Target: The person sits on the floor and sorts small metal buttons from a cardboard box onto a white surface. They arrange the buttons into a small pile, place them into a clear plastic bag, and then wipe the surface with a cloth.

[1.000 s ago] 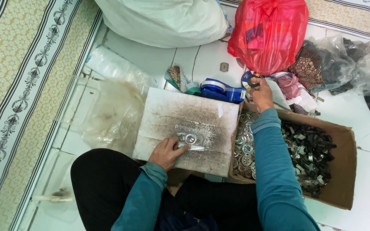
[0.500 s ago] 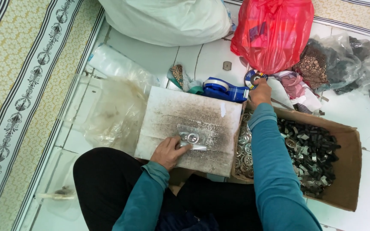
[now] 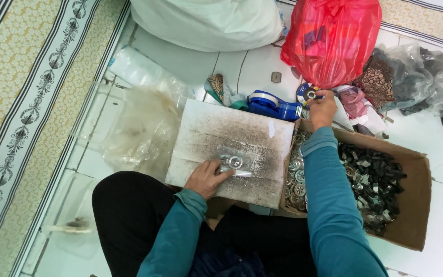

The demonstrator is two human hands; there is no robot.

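Two hands: left (image 3: 206,177) pinning small bag (image 3: 233,163) mid-board; right (image 3: 322,109) gripping disc (image 3: 307,94) beyond box edge.

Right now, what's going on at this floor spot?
A person sits on the tiled floor at a stained white board. The left hand presses a small clear plastic bag of metal washers onto it. The right hand reaches past the brown cardboard box of metal parts, touching a round dark disc near the red plastic bag.

A single head-worn camera looks steeply down, from close above, at the lap and tiled floor (image 3: 232,66).
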